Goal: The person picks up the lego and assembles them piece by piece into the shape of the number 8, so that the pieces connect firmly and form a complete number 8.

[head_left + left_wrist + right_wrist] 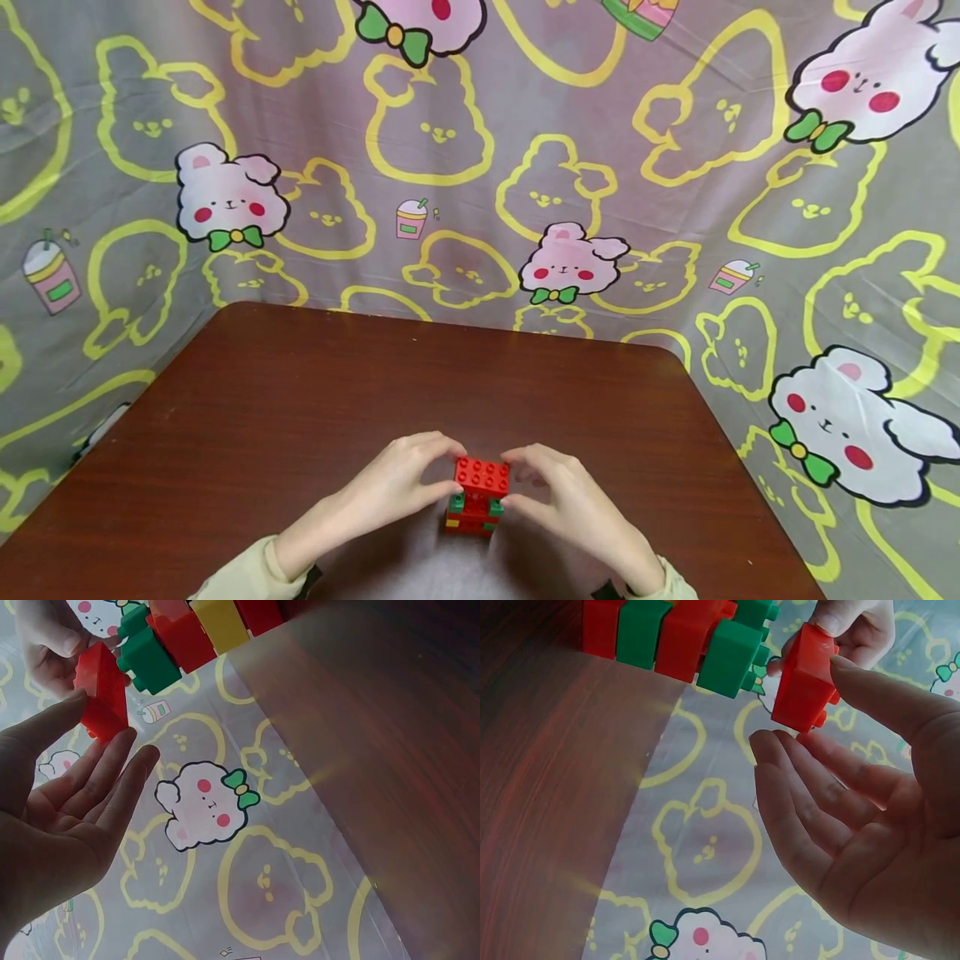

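A red toy building brick, with two rows of studs on top, is held level by its two ends. My left hand pinches the left end between thumb and fingers; my right hand pinches the right end the same way. Just below it stands a small stack of bricks. Two separate green bricks form the top of that stack, their studs facing the held brick across a narrow gap. Lower layers show red bricks, a yellow brick and another green brick.
The stack stands near the front edge of a dark brown wooden table. A grey cloth printed with rabbits and yellow outlines hangs behind and along both sides. Similar printed cloth shows beyond the table edge in the wrist views.
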`<state>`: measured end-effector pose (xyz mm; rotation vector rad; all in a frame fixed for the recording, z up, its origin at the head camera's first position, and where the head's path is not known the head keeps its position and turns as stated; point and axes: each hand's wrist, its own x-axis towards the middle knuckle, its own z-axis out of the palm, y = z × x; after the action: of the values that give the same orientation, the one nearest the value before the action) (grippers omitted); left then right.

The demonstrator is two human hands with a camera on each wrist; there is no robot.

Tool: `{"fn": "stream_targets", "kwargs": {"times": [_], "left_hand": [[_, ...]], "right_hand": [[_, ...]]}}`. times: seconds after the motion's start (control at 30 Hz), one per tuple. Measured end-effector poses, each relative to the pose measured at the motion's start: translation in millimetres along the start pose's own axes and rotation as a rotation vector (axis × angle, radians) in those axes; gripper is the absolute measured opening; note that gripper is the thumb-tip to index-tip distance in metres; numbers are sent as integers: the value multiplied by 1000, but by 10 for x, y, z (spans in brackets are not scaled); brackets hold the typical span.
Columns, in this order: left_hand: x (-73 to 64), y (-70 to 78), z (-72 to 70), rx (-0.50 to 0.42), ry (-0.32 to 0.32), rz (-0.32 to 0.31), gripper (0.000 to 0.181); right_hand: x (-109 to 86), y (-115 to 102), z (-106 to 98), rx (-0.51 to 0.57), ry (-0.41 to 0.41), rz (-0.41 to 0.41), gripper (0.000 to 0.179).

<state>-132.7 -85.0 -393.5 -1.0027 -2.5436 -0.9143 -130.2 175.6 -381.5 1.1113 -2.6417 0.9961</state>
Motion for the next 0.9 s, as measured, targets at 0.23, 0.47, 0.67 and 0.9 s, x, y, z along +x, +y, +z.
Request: {"fn": "stream_targets", "kwargs": {"times": [0.23, 0.47, 0.67, 0.9], "left_hand": [[-12, 16, 29, 0, -13, -7, 31], [-25, 23, 61, 2, -15, -12, 31], [-44, 29, 78, 1, -34, -25, 30], [-70, 14, 107, 12, -33, -17, 29]], "right_hand": [[0, -6, 12, -36, 7, -27, 28], [-1, -8, 17, -45, -2, -30, 25], [-11, 14, 31, -44, -22, -25, 25], [-12, 41, 52, -36, -37, -30, 25]]}}
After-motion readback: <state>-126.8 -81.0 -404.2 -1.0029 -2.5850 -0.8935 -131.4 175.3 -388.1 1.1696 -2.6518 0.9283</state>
